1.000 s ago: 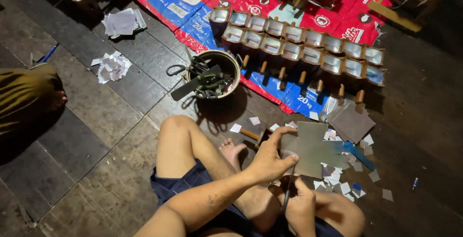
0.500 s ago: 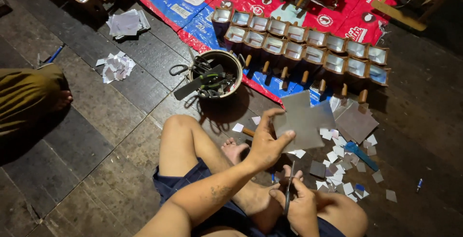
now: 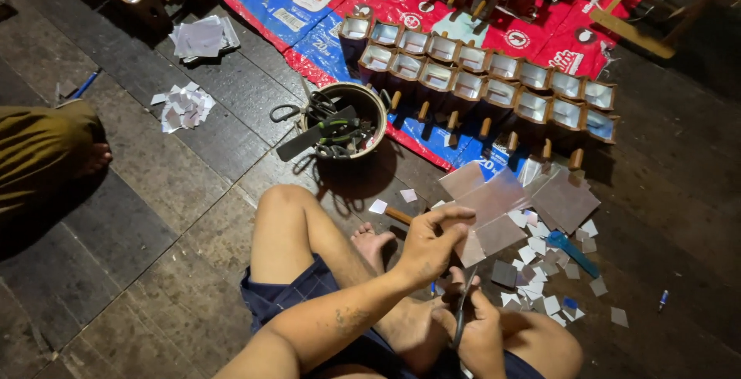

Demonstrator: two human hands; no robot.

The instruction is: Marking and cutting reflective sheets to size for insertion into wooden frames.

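Over the lap, the right hand (image 3: 482, 333) grips scissors (image 3: 461, 313), blades up at the sheet's (image 3: 494, 213) lower edge. Just above, the left hand (image 3: 428, 240) pinches that shiny sheet at its near edge — thin, light, probably floppy and easily creased, best held beside the cut. Offcuts (image 3: 540, 271) litter the floor beyond; farther off, a tool pot (image 3: 343, 120) and rows of boxes (image 3: 478, 74).

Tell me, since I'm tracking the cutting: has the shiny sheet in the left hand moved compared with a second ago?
Yes. The shiny sheet in the left hand now lies farther from the bucket of tools, nearer the row of small boxes.
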